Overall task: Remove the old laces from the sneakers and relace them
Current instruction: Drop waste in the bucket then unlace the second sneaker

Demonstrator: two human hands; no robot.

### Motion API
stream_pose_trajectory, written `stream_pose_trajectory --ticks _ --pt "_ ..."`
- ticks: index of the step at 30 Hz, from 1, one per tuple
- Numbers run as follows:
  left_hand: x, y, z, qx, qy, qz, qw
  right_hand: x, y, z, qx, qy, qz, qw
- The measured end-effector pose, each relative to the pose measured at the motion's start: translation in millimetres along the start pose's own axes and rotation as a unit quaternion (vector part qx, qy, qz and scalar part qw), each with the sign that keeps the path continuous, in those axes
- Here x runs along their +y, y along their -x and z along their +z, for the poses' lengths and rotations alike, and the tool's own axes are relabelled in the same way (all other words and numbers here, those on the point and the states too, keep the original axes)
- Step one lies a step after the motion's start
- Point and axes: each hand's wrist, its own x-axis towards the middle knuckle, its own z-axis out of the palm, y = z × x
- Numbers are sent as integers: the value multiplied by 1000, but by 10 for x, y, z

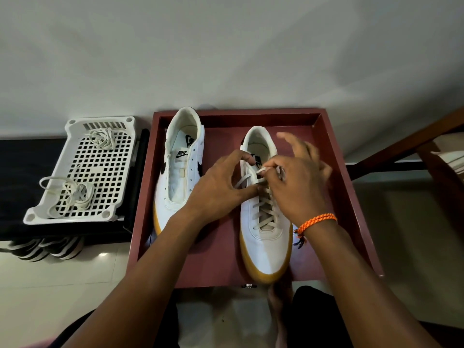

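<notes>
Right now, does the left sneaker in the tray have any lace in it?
No, the left sneaker shows bare eyelets and an exposed tongue.

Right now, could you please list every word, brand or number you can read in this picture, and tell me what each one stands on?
"NIKE": on the tongue label of the unlaced white leather sneaker at the left of the dark red wooden tray.
Black print on that sneaker's insole: logo-like, too distorted to read.
Black print on the tongue of the laced white sneaker: partly hidden by the left hand, unreadable.
No numbers or signs.
</notes>
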Motion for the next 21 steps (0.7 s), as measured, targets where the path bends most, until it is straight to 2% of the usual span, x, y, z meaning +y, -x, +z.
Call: stream_pose_trajectory --ticks 4,9,14,18,21 --pt "19 -2 -6 -5 2 -12 1000 28 -18 -58 36 -34 20 999" --pt "32 11 -22 -3 22 -16 1000 -64 48 57 -57 8 -15 998" --pt "50 19 -26 -3 27 -30 999 -57 36 58 -23 23 -29 999" --pt "78 23 -37 -9 22 -42 999 52 -25 -50 44 -18 22 999" --pt "101 35 -45 -5 31 -46 998 58 -16 -48 10 -14 7 1000"
